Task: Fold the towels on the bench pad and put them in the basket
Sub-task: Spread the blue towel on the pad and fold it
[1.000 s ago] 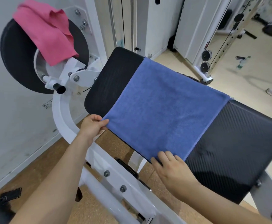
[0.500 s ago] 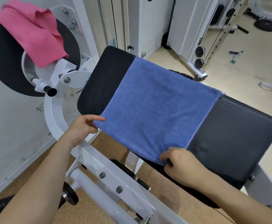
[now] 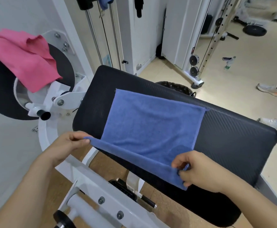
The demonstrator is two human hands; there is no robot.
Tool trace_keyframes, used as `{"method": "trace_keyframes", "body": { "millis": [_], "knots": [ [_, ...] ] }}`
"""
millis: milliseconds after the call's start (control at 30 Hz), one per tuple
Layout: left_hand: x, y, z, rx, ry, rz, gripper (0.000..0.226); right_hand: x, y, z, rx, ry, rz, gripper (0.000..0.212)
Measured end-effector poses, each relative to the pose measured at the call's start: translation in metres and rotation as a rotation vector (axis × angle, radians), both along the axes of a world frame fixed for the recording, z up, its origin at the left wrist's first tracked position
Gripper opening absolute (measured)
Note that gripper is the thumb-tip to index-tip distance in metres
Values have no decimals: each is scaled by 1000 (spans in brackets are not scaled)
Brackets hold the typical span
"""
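Left of the bench pad (image 3: 233, 137), a pink towel (image 3: 24, 60) waits. At the pad's near edge, the left hand (image 3: 67, 145) pinches one corner of the blue towel (image 3: 151, 125) spread there, and the right hand (image 3: 198, 170) pinches the other in its fingers (first fold beginning). Next, both corners should travel to the pad's far edge.

"What is the floor like?"

"Far off there is a pale beige tiled floor (image 3: 249, 76). Close by, under the white metal machine frame (image 3: 88, 176), it is a brown speckled floor mat (image 3: 108, 163)."

"And the wall?"

"A plain white wall (image 3: 7, 129) stands on the left."

"What else is there?"

"A tall white cable machine with small black wheels (image 3: 175, 38) stands at the back. A clear plastic bottle (image 3: 229, 64) stands on the tiles near it. A round black weight plate (image 3: 254, 30) lies farther back. Someone's white shoes (image 3: 268, 90) are at the right edge."
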State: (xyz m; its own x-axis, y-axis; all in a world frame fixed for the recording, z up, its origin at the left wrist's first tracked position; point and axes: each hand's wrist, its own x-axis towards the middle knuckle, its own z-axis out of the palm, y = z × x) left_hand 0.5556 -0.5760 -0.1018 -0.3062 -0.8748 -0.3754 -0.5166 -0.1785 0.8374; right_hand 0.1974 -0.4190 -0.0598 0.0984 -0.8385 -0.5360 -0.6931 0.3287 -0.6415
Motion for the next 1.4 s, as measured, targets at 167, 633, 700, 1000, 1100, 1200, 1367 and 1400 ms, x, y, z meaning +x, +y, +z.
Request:
{"method": "trace_keyframes", "body": {
  "millis": [167, 633, 700, 1000, 1100, 1200, 1367, 1400],
  "knots": [
    [-50, -36, 9, -73, 220, 231, 20, -20, -25, 23, -196, 91, -94, 7],
    [-131, -110, 1, -227, 206, 470, 17, -44, -83, 12, -622, 527, -438, 13],
    [-132, -110, 1, -247, 191, 472, 19, -46, -82, 8, -613, 569, -434, 14],
    [-131, -115, 0, -519, -85, 287, 27, -53, -82, 6, -598, 611, -445, 23],
    [-130, -119, 1, -810, -427, 39, 30, -60, -85, 11, -565, 645, -401, 20],
    [-130, -121, 5, -1019, -577, -148, 24, -63, -89, 17, -515, 683, -362, 14],
    [-130, -126, 18, -981, -601, -246, 13, -63, -99, 23, -426, 735, -290, 10],
    [-130, -127, 20, -951, -593, -242, 13, -64, -102, 24, -398, 712, -283, 9]
  ]
}}
